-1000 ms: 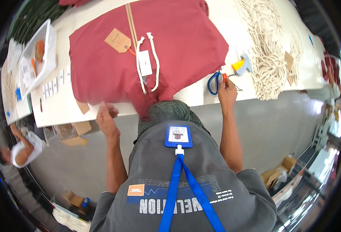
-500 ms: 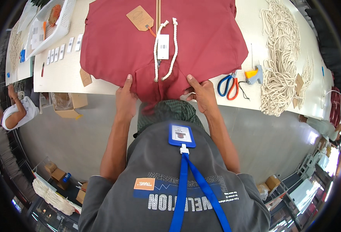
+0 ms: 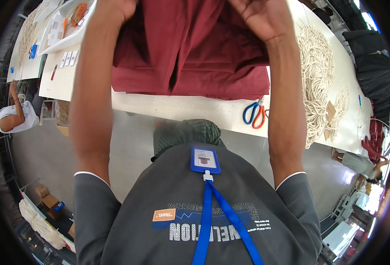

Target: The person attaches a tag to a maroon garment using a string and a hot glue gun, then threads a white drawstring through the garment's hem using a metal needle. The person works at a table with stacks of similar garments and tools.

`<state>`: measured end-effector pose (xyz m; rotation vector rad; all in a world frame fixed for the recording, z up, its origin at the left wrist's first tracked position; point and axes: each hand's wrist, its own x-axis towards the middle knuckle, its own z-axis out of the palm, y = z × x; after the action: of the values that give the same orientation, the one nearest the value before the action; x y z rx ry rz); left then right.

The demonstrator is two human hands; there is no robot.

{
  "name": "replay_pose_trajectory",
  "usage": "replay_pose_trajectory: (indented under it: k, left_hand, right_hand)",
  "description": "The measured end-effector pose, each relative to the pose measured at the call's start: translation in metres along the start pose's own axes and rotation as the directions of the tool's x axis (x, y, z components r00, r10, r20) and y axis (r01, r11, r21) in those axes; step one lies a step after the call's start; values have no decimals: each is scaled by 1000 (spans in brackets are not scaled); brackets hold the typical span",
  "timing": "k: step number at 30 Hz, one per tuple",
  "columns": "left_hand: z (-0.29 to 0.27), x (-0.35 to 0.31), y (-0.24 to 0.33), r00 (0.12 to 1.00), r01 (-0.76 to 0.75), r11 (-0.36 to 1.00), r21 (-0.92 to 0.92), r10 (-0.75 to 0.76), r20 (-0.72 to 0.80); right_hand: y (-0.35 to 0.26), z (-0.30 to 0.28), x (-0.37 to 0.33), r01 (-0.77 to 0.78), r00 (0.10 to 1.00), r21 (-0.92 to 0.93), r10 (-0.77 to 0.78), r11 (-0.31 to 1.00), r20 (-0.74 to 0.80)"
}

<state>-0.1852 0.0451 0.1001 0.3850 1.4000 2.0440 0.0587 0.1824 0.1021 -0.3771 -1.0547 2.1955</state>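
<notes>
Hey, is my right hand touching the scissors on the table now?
Apart. The head view shows the right hand at the picture's top and the scissors lower, near the edge of the table, with maroon cloth visible between them.

Your dark-red cloth garment (image 3: 144, 75) looks matt and softly creased, your flat off-white tabletop (image 3: 159, 104) smooth. You see rough, fibrous cream cord (image 3: 317, 79), smooth blue-and-orange looped scissor handles (image 3: 260, 110) and your flat blue fabric lanyard (image 3: 205, 216).

The garment (image 3: 190, 83) lies on the table (image 3: 159, 103), basket (image 3: 66, 41) left, scissors (image 3: 261, 107) and cords (image 3: 316, 79) right.
</notes>
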Motion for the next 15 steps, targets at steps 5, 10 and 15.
replay_pose_trajectory:
  k: [5, 10, 15]
  left_hand:
    - [-40, -14, -11, 960, -171, 985, -29, 173, 221]
    - [-134, -126, -136, 952, 305, 929, 211, -293, -87]
    - [-186, -182, -177, 860, 477, 878, -37, -475, -189]
  right_hand:
    - [7, -35, -25, 42, 988, 23, -45, 999, 146]
    - [73, -136, -136, -500, 809, -317, 304, 806, -503]
    - [97, -188, -197, -529, 558, -712, -443, 462, -702]
